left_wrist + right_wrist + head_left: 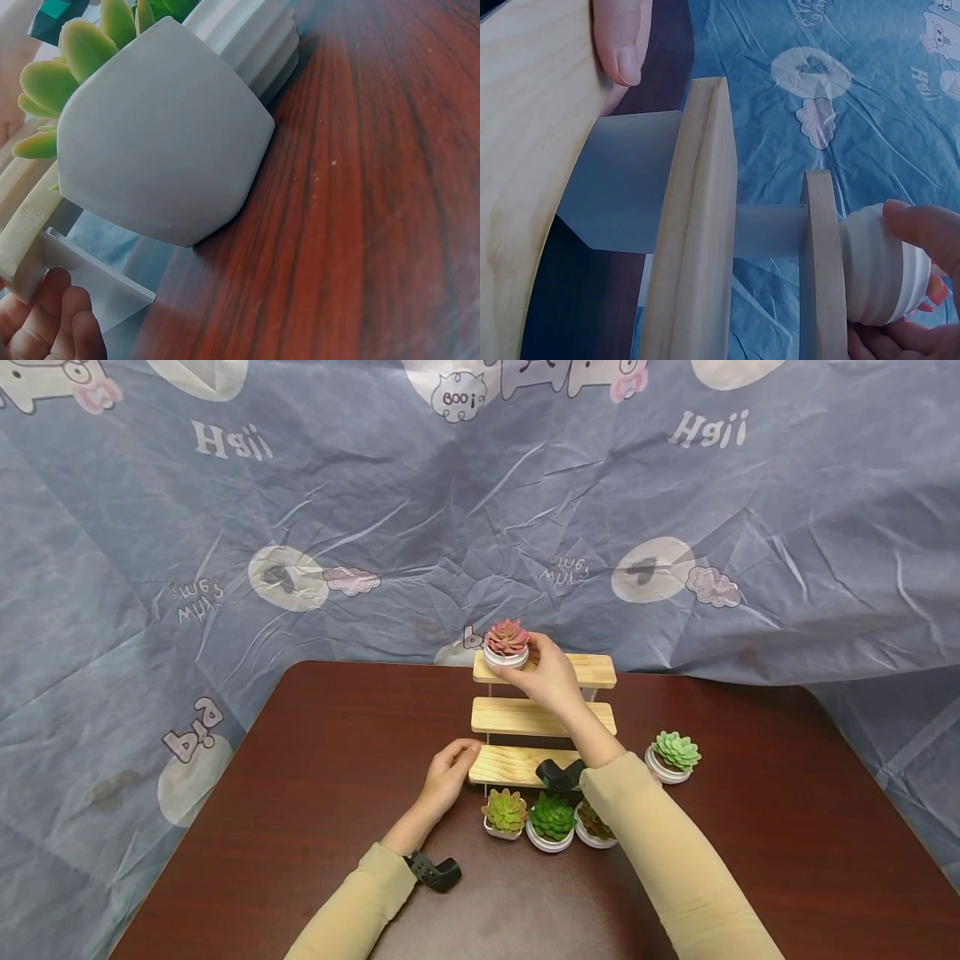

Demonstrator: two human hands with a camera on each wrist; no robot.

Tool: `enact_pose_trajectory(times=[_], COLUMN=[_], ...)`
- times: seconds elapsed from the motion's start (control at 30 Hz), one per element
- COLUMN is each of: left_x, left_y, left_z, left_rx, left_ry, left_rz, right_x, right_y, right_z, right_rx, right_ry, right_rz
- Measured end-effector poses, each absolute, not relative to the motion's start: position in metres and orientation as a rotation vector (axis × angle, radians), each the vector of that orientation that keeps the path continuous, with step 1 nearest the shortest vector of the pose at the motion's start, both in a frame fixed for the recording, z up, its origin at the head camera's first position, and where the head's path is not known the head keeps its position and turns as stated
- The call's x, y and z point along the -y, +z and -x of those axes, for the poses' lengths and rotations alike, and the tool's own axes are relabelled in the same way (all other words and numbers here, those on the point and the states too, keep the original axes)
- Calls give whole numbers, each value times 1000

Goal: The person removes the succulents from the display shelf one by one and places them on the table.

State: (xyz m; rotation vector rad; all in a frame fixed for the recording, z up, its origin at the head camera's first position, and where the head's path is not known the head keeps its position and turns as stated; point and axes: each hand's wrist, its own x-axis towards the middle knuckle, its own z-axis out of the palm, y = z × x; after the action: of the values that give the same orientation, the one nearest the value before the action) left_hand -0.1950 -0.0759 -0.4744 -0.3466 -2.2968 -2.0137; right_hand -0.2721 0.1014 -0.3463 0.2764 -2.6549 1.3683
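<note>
A three-tier wooden display stand [525, 717] with pale translucent supports stands on the table. My right hand [551, 677] grips the white pot [877, 266] of a pink-red succulent [507, 637] at the left end of the top tier; in the right wrist view the pot's base meets that board. My left hand [446, 777] holds the left end of the bottom tier, thumb [622, 52] on the board and fingers [56, 322] curled by the support. In front of the stand sit a yellow-green succulent [505, 812], a dark green succulent [552, 818] and a reddish-green succulent [594, 823], partly hidden by my right sleeve.
A light green succulent [674, 756] in a white pot stands right of the stand, close to my right forearm. The dark wooden table [337, 735] ends at the back against a hanging blue-grey printed cloth [420, 527].
</note>
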Motion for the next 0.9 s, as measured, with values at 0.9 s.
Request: enact_pose_trajectory(times=[0.9], left_x=[75], left_y=[-474], left_z=[195], left_rx=[2302], left_ry=[-1997], left_rz=[352], right_x=[-120], right_y=[-346], right_z=[261], right_rx=[2571], right_ry=[1542], right_rz=[-210])
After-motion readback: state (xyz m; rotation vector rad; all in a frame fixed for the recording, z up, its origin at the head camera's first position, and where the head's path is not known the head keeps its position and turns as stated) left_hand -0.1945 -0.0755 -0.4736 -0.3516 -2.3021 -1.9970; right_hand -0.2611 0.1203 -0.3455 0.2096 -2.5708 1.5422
